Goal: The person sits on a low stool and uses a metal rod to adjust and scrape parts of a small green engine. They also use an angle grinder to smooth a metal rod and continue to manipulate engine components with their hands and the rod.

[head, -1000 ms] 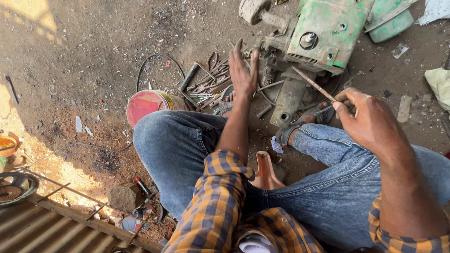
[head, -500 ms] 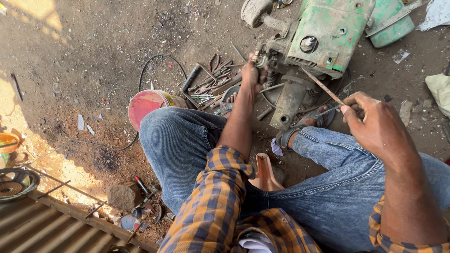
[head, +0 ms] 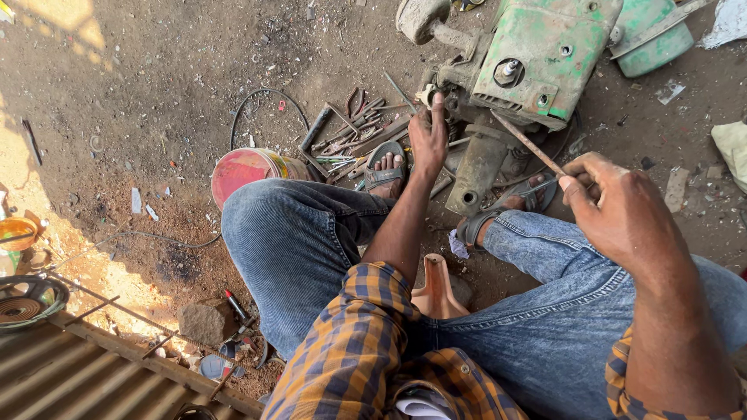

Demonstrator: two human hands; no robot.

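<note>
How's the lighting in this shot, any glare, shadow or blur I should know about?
Head view: mostly open shade and sharp; bright sun patches blow out the dirt ground at the left edge; left hand on the green engine and right hand with the thin rod are evenly lit, no motion blur.

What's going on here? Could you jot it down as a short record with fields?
Setting: dirt ground, person seated, seen from above
Left hand: reaching forward, fingertips on a small metal part at the green machine
Right hand: pinching a thin metal rod
Nearby: scattered hand tools, red-lidded tin
Clothing: checked shirt, jeans, sandals
</note>
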